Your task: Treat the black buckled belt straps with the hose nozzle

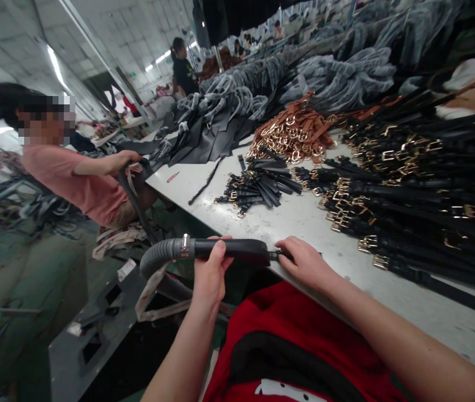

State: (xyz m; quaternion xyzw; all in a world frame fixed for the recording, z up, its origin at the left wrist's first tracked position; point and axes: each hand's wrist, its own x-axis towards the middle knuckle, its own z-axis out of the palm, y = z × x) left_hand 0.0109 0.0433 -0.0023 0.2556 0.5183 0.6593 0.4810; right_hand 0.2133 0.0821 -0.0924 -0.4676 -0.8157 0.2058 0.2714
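My left hand (211, 268) is wrapped round a black hose nozzle (243, 251), with its thumb on top. The nozzle lies level over the table's front edge. A metal clamp (185, 244) joins it to a grey ribbed hose (159, 257) that bends down to the left. At the nozzle's mouth, my right hand (302, 261) pinches a small black strap (274, 255); most of it is hidden by the fingers. Beyond my hands lies a loose pile of short black straps with gold buckles (258, 184).
Large stacks of black buckled straps (408, 212) cover the right of the white table (229, 223). Brown straps (296, 131) and dark flat pieces (207, 137) lie farther back. At the left a co-worker in a pink shirt (82, 178) holds another hose. A grey machine (95, 335) stands below.
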